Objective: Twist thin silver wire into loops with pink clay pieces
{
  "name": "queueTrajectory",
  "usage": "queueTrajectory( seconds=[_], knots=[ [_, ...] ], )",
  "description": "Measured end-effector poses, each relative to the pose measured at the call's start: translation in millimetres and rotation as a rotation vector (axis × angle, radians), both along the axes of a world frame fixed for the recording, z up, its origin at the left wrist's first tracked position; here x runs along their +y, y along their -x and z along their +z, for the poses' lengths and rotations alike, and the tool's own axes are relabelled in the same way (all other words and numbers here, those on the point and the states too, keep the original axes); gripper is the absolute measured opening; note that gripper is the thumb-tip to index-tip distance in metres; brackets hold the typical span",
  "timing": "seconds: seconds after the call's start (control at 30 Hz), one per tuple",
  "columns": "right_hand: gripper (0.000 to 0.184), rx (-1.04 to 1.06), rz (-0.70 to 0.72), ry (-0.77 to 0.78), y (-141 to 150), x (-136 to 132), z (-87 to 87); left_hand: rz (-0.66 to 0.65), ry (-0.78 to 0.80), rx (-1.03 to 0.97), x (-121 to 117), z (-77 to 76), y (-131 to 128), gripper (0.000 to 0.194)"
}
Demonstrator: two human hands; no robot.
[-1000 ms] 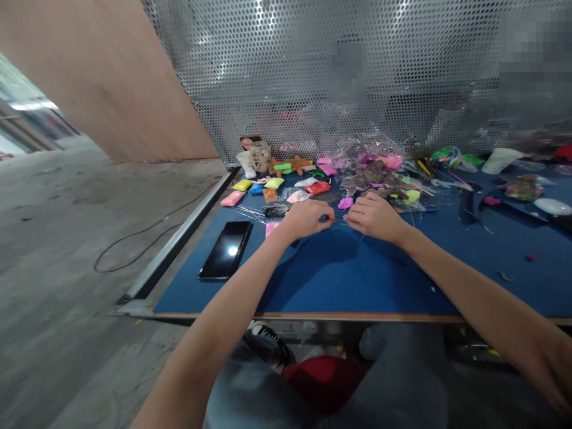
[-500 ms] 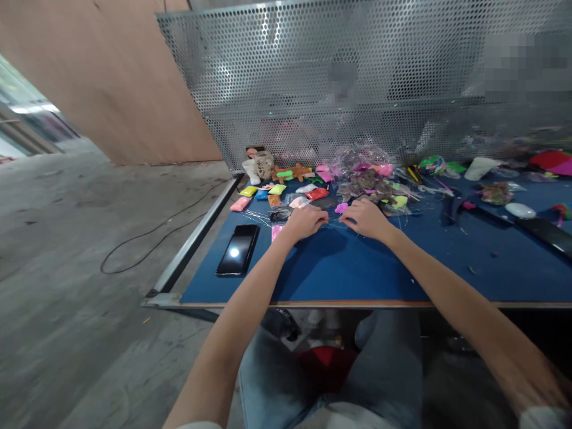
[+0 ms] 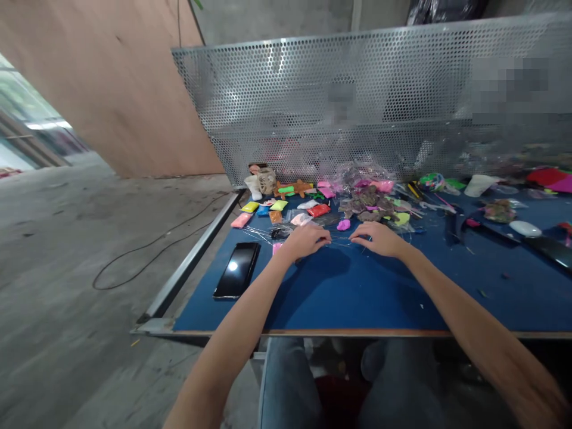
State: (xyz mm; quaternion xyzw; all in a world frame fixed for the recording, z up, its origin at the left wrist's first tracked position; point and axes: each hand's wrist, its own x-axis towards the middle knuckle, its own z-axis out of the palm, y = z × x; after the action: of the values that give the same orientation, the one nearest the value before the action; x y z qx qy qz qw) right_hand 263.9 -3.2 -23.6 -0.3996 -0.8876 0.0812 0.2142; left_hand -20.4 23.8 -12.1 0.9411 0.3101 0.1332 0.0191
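Note:
Over the middle of the blue tabletop (image 3: 330, 298), my left hand (image 3: 307, 241) is closed in a pinch on thin wire. Fine strands of the wire (image 3: 341, 239) span the gap to my right hand (image 3: 379, 238), whose thumb and fingertips pinch the other end. A small purple lump of clay (image 3: 344, 224) lies just beyond the gap. Left of my left hand are more loose wires (image 3: 257, 232) and a pink packet (image 3: 277, 246), partly hidden by the wrist. Soft-looking coloured packets, among them a red packet (image 3: 319, 210), lie behind it.
A phone (image 3: 236, 270) lies at the left of the table. Behind my hands is a heap of brown and pink material (image 3: 369, 199) with clear plastic. A perforated metal panel (image 3: 304, 89) stands along the back. Black tools and a white oval object (image 3: 525, 229) are at the right.
The view has tilted upward, so the table sits lower in the picture. My hands are slightly farther apart, with the right one shifted to the right; the wire still spans them.

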Motion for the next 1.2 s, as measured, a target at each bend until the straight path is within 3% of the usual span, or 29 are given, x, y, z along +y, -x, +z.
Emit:
queueTrajectory(
  seconds=[0.27, 0.57, 0.87, 1.2],
  knots=[
    [0.028, 0.016, -0.014, 0.012, 2.8, 3.3, 2.1, -0.065, -0.003, 0.012, 3.6, 3.6, -7.8, 0.021],
    [0.024, 0.063, 0.022, 0.043, -2.8, 5.0, 4.7, -0.101, 0.013, -0.025, 5.9, -2.8, -12.4, 0.021],
    [0.025, 0.151, 0.008, 0.113, 4.3, 3.1, 3.9, -0.150, 0.283, -0.160, 2.1, -8.6, -13.0, 0.028],
    [0.023, 0.208, -0.009, 0.087, 8.6, 1.6, -2.7, -0.122, 0.096, -0.097, 8.8, -5.0, -7.5, 0.024]
  ],
)
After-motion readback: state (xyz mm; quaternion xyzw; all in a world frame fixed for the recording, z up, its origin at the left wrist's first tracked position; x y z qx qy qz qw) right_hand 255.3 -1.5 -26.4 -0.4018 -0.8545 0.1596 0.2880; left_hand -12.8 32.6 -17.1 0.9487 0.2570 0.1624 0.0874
